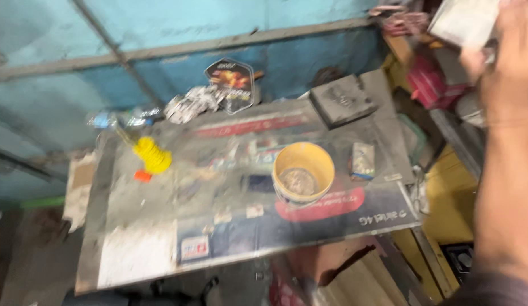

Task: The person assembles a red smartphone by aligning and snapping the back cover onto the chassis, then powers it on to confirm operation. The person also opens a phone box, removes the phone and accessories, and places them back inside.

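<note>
While my right hand (pixel 510 62) is raised at two o'clock, its fingers close on a flat pale packet (pixel 463 20) up by the cluttered shelf (pixel 451 122); motion blur hides the exact grip. By my judgement, I am mid-lift with the packet, and the next move calls for a steady hold clear of the shelf's edges. It looks thin, whitish, rectangular, slightly tilted. Below, at centre, a yellow tub (pixel 303 173) stands on the dusty table (pixel 162 226), with a yellow coil (pixel 152 154) at nine o'clock and a grey block (pixel 342 100) at twelve. No left hand shows.
</note>
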